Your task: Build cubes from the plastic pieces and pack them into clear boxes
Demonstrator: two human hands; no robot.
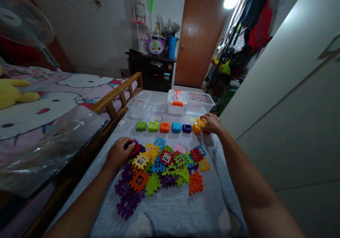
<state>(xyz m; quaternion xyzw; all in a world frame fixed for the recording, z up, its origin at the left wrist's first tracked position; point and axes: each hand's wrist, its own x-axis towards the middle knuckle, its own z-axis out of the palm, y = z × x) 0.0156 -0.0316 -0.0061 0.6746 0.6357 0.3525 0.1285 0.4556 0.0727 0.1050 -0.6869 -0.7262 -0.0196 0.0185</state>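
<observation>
A pile of gear-edged plastic pieces in many colours lies on the cloth-covered table. My left hand rests at the pile's left edge, fingers curled by a dark red piece and a purple one; what it holds is hidden. Behind the pile runs a row of small stacks: dark green, light green, orange, blue and dark purple. At the row's right end my right hand pinches a yellow piece above the yellow stack. A red piece shows under that hand.
Clear plastic boxes stand at the table's far side, beside a lidded box with orange clips. A wooden bed rail borders the left, with a plastic bag near it. A white cabinet stands right.
</observation>
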